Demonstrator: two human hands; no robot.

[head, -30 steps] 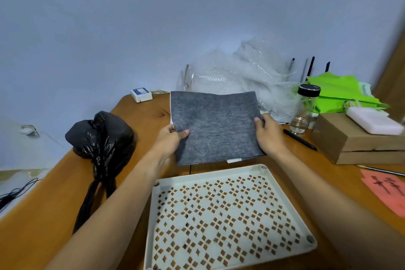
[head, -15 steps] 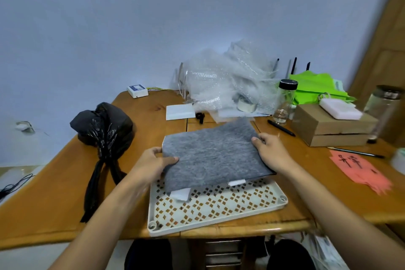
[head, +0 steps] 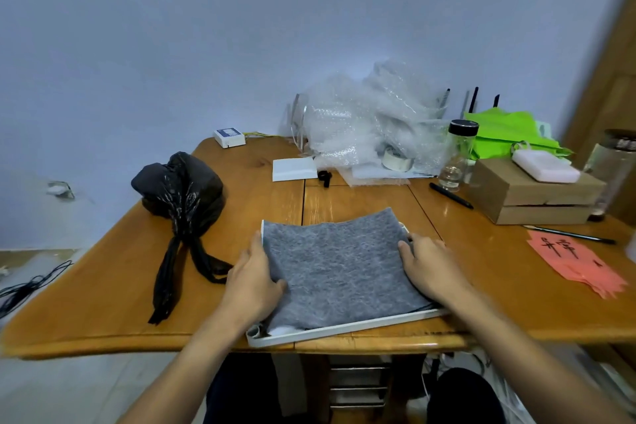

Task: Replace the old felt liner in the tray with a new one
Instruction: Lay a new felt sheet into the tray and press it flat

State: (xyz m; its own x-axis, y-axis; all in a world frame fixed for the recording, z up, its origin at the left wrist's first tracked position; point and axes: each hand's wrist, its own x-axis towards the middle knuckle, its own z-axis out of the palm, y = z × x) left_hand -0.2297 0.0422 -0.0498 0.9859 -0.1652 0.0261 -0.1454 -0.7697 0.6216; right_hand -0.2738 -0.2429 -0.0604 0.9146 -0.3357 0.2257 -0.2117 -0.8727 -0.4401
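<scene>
A grey felt liner (head: 339, 267) lies in the white tray (head: 344, 327) at the table's near edge and covers almost all of its patterned floor. The felt's far right corner curls up above the rim. My left hand (head: 253, 280) rests on the felt's left edge, thumb on top. My right hand (head: 428, 267) presses on the right edge, fingers spread flat. A small white tab shows under the felt at the tray's near left corner.
A tied black plastic bag (head: 180, 189) sits left of the tray. Behind are a white card (head: 294, 169), bubble wrap (head: 375, 120), a tape roll (head: 397, 159), a glass jar (head: 459, 155), a pen (head: 451, 195), a cardboard box (head: 533, 196) and pink paper (head: 574, 262).
The felt came down from held up in the air to lying in the tray, both hands lowering with it. The camera view pulled back and tilted up.
</scene>
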